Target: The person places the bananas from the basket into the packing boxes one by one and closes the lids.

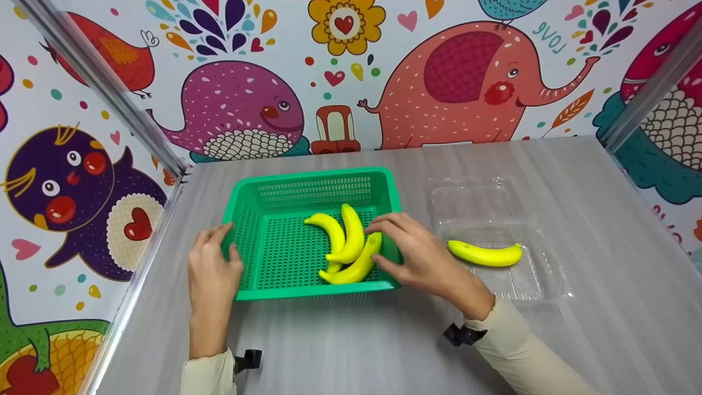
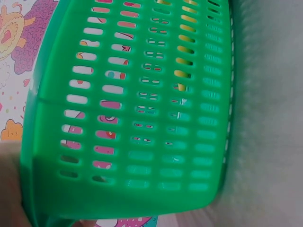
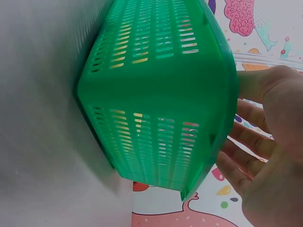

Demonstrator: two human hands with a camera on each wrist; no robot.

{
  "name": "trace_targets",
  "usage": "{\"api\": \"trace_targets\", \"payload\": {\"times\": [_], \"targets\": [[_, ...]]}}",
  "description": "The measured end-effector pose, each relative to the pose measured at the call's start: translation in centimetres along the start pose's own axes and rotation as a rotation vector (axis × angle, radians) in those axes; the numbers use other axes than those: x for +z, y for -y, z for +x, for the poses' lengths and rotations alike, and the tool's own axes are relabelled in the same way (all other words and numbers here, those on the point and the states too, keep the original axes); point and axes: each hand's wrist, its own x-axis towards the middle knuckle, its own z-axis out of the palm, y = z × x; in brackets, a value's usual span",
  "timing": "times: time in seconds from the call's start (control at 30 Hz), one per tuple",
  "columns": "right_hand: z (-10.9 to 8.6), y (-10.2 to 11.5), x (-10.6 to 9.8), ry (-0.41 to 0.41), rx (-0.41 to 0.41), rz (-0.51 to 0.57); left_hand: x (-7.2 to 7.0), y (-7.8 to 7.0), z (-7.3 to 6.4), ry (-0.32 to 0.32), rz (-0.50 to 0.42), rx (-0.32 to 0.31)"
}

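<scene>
A green plastic basket (image 1: 323,293) with slotted walls stands on the table. Three yellow bananas lie bunched in its right half: a left banana (image 1: 332,230), a middle banana (image 1: 354,233) and a right banana (image 1: 356,269). My left hand (image 1: 211,269) holds the basket's left rim; in the left wrist view part of that hand (image 2: 9,189) shows beside the rim. My right hand (image 1: 419,252) reaches over the right rim, thumb and fingers apart around the upper end of the right banana. The right wrist view shows its fingers (image 3: 251,137) spread past the rim, their tips hidden behind the basket.
To the right of the basket, a clear plastic clamshell box (image 1: 540,269) lies with its lid (image 1: 474,200) folded back. One more banana (image 1: 485,254) rests in it. Walls with cartoon animals (image 1: 455,82) border the grey table (image 1: 329,345) at the back and sides.
</scene>
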Motion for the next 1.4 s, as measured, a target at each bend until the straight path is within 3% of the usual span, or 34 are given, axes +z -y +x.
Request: {"api": "trace_targets", "payload": {"times": [0.6,1.03,1.4], "targets": [[1.6,-0.1,1.6,0.085,-0.008,-0.003,0.0,0.0,0.0,0.007,0.005,-0.005],[2.8,0.3,2.1,0.102,-0.027,0.030,0.1,0.0,0.0,-0.009,-0.003,0.002],[3.9,0.6,2.6,0.174,0.026,0.016,0.0,0.0,-0.1,0.004,-0.005,-0.014]]}}
